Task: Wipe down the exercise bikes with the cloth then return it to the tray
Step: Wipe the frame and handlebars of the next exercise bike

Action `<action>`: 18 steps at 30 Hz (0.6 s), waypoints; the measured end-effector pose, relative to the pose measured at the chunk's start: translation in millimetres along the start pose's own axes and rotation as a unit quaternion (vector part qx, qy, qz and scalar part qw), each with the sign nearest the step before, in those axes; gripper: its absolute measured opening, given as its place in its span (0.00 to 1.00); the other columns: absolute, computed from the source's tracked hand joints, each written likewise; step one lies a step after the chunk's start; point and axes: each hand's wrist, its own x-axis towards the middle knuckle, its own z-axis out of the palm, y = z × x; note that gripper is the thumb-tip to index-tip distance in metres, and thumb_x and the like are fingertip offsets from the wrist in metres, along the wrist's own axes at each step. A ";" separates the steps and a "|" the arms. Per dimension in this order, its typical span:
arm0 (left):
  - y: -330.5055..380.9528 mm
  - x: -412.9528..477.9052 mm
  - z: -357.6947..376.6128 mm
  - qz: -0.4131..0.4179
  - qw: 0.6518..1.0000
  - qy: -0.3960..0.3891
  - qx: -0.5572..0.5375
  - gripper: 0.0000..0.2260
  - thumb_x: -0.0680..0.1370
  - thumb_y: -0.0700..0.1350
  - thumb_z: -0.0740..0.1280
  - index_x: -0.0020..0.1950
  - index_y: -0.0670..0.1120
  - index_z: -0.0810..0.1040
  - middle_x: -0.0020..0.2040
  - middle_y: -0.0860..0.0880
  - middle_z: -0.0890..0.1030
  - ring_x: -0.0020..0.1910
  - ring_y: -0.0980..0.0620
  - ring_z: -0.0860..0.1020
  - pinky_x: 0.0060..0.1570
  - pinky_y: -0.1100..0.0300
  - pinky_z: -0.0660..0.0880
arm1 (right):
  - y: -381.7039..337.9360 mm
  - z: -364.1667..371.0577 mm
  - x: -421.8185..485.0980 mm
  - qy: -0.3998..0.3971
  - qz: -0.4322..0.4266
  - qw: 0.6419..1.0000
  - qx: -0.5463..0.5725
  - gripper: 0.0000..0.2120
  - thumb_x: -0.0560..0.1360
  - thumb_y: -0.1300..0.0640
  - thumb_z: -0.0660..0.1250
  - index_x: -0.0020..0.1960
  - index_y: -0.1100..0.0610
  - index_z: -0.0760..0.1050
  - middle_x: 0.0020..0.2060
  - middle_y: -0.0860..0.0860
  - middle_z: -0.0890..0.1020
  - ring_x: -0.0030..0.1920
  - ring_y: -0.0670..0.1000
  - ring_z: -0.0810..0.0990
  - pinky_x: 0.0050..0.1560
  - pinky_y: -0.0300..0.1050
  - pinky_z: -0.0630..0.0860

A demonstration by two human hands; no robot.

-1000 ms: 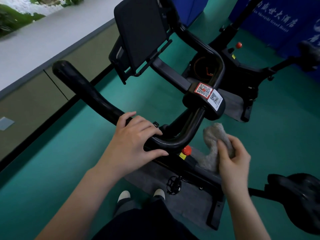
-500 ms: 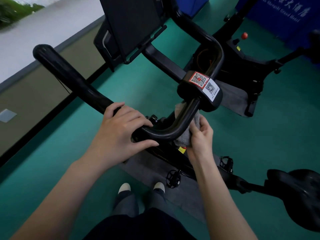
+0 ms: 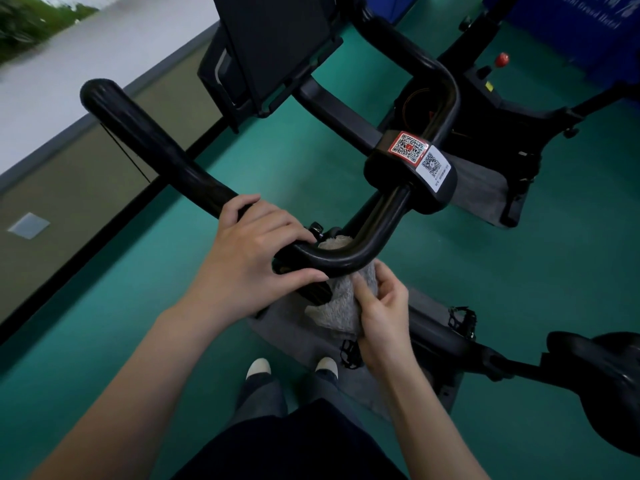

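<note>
1. Right hand [image 3: 384, 317] is clamped on the grey cloth [image 3: 341, 306], which is pinched between thumb and curled fingers just below the bend of the handlebar [image 3: 346, 261].
2. Left hand [image 3: 249, 258] is wrapped round that handlebar beside the bend, with the fingers laid over the top and the thumb underneath.
3. The cloth is bunched behind the bend, so that it shows both above and below it, and a loose part hangs down. No tray is seen.
4. The cloth is judged light, soft and limp. It would drape and fold if held by an edge, so it is best gathered into a wad in the palm, so that pressure can be put through it. The glossy bar should let it slide easily.
5. Counted: one cloth, two hands, two bikes (near bike [image 3: 440, 337], second bike [image 3: 491, 123]), two QR stickers [image 3: 407, 147] and one saddle [image 3: 602, 375].
</note>
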 end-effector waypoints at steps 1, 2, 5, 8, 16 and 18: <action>-0.2 -0.4 0.2 0.001 1.000 0.002 -0.001 0.21 0.69 0.66 0.65 0.48 0.51 0.81 0.45 0.58 0.80 0.50 0.54 0.76 0.65 0.53 0.57 | 1.2 1.9 -2.8 0.003 -0.004 1.000 0.001 0.10 0.78 0.68 0.62 0.58 0.67 0.75 0.47 0.55 0.85 0.47 0.51 0.83 0.47 0.43 0.81; -0.6 -1.0 0.3 0.003 1.000 0.003 -0.002 0.21 0.70 0.66 0.65 0.49 0.51 0.82 0.45 0.58 0.80 0.50 0.54 0.76 0.66 0.53 0.57 | 2.4 3.7 -5.5 0.007 -0.008 1.000 -0.001 0.09 0.78 0.68 0.62 0.57 0.66 0.75 0.45 0.53 0.85 0.46 0.50 0.83 0.45 0.42 0.80; -2.6 -2.2 0.0 0.013 1.000 0.003 -0.005 0.21 0.70 0.66 0.66 0.50 0.51 0.82 0.46 0.58 0.80 0.50 0.54 0.76 0.66 0.54 0.56 | 7.2 10.4 -14.6 0.001 -0.015 1.000 -0.014 0.08 0.77 0.67 0.63 0.55 0.63 0.77 0.44 0.53 0.85 0.46 0.50 0.83 0.44 0.40 0.79; -4.6 -2.7 0.0 0.020 1.000 0.002 0.000 0.21 0.70 0.66 0.65 0.51 0.51 0.81 0.47 0.57 0.80 0.51 0.54 0.76 0.66 0.54 0.57 | 12.4 20.6 -22.3 -0.009 -0.016 0.999 -0.027 0.07 0.77 0.67 0.64 0.51 0.61 0.79 0.45 0.55 0.85 0.46 0.52 0.83 0.44 0.42 0.79; -5.7 -4.2 -3.3 0.039 0.999 -0.006 0.001 0.21 0.72 0.64 0.63 0.54 0.51 0.81 0.49 0.56 0.80 0.54 0.53 0.76 0.68 0.52 0.56 | 13.4 25.0 -41.5 0.032 0.003 0.999 -0.034 0.06 0.76 0.65 0.66 0.51 0.61 0.79 0.42 0.57 0.85 0.41 0.52 0.83 0.39 0.42 0.78; -7.5 -4.4 -5.8 0.046 0.999 -0.004 -0.011 0.20 0.72 0.63 0.64 0.54 0.50 0.81 0.50 0.55 0.80 0.54 0.53 0.76 0.68 0.53 0.55 | 9.9 21.4 -49.9 0.070 -0.012 0.997 -0.027 0.06 0.76 0.65 0.65 0.52 0.62 0.79 0.44 0.58 0.85 0.43 0.53 0.83 0.40 0.44 0.80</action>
